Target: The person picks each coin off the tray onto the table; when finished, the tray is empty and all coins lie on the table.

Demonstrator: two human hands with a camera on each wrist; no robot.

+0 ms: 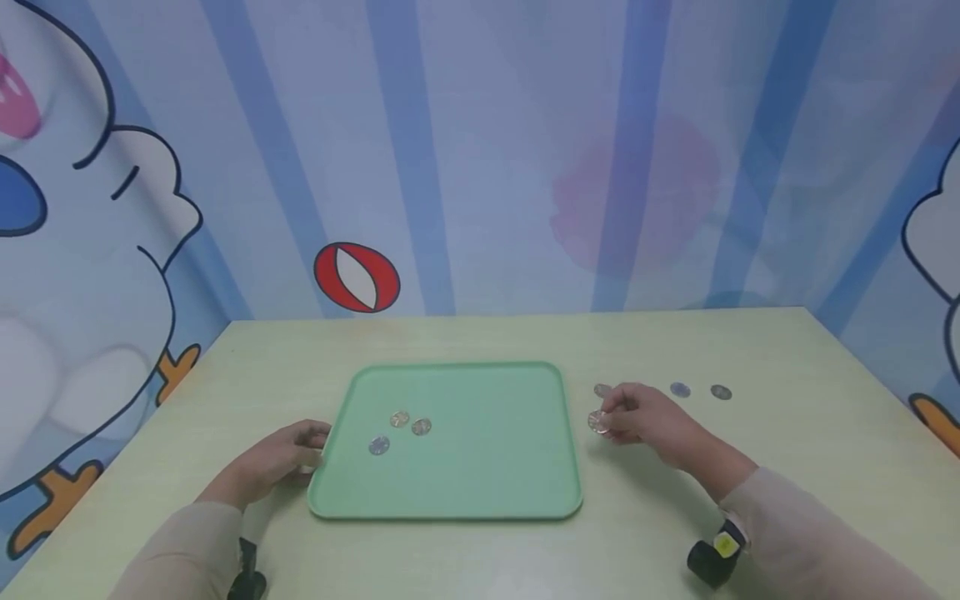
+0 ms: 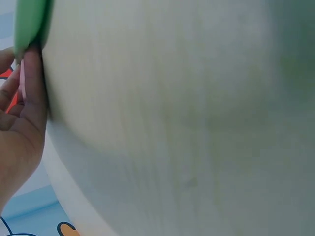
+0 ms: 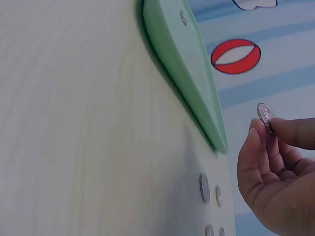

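A light green tray (image 1: pixel 495 442) lies on the table, with three coins on its left half: one coin (image 1: pixel 400 419) at the back, another coin (image 1: pixel 422 427) beside it and a third coin (image 1: pixel 378 446) nearer the front. At the tray's left rim, my left hand (image 1: pixel 281 457) grips the edge; the left wrist view shows fingers against the green rim (image 2: pixel 30 24). Just off the tray's right side, my right hand (image 1: pixel 651 423) pinches a coin (image 3: pixel 266 117) between thumb and fingers, above the table.
Several loose coins lie on the pale table (image 1: pixel 795 467) right of the tray, among them a coin (image 1: pixel 602 390) by my right fingers and two coins, a coin (image 1: pixel 680 389) and a coin (image 1: pixel 721 392), farther right. A blue striped printed wall (image 1: pixel 510 167) stands behind.
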